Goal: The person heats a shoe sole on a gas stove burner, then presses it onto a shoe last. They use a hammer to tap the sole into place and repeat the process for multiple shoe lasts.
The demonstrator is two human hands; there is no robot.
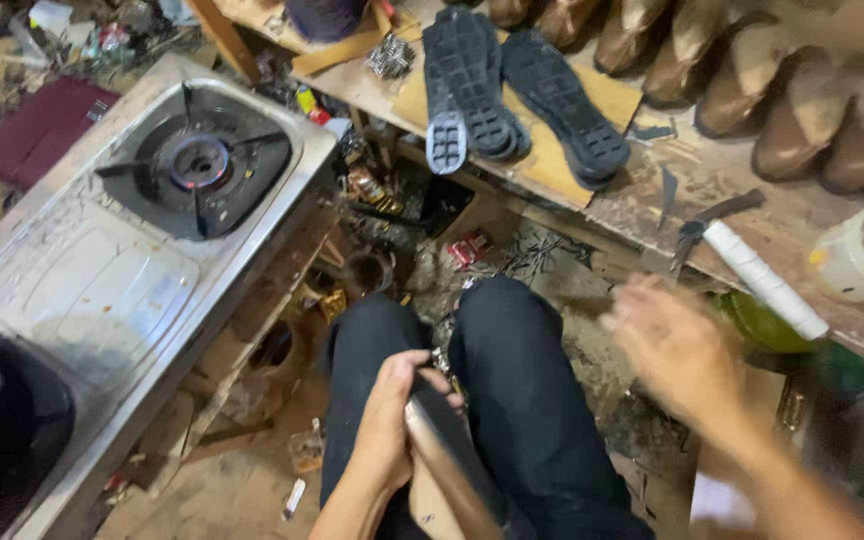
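Shoe (442, 450) in left hand (387, 425)

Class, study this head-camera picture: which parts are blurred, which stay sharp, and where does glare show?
Head view: the right hand is smeared by motion blur; the left hand, gripping a shoe, is fairly sharp; the black soles on the bench are crisp; the steel gas stove shows a soft pale sheen.
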